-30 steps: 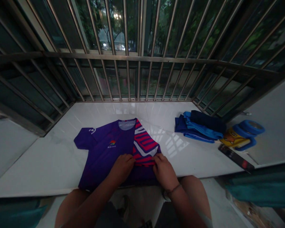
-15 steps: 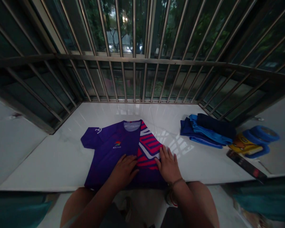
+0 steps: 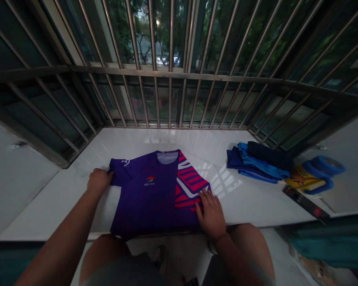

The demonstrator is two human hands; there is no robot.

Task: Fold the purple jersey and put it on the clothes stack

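A purple T-shirt [image 3: 146,202] lies front up on the white ledge, its collar toward the window bars. Its pink-and-white patterned sleeve is folded inward over the right side of the body. At the far left, my left hand [image 3: 99,179] has its fingers closed on the edge of the other sleeve, which sticks outward. My right hand [image 3: 211,212] rests flat on the patterned part near the right edge, fingers stretched out. The shirt's hem reaches the front edge of the ledge, above my knees.
Folded blue and navy clothes [image 3: 259,162] are stacked on the right of the white ledge [image 3: 247,202]. Beside them are a yellow-and-blue item [image 3: 306,178], a blue roll-like object [image 3: 328,165] and a dark flat box [image 3: 306,202]. Metal bars [image 3: 170,75] stand along the back.
My left hand has moved from the middle of the shirt out to the left sleeve and closed on its edge. My right hand stays on the patterned side.
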